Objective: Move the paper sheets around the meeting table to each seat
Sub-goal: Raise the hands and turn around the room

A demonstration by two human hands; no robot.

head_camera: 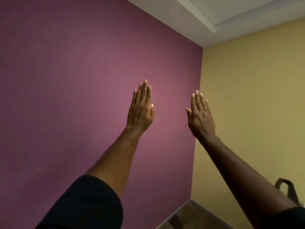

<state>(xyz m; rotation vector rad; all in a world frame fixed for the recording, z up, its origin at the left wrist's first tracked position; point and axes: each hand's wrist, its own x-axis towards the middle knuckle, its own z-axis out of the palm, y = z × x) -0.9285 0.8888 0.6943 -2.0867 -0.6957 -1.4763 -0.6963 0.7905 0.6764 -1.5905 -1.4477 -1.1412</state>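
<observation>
Both my arms are stretched out in front of me toward a room corner. My left hand is held flat with its back to me, fingers straight and close together, holding nothing. My right hand is raised the same way, thumb out to the side, a ring on one finger, and it holds nothing. No paper sheets, meeting table or seats are in view.
A purple wall fills the left and middle, meeting a yellow wall at the corner. A white ceiling edge runs across the top right. A strip of wooden floor and a dark looped strap show at the bottom right.
</observation>
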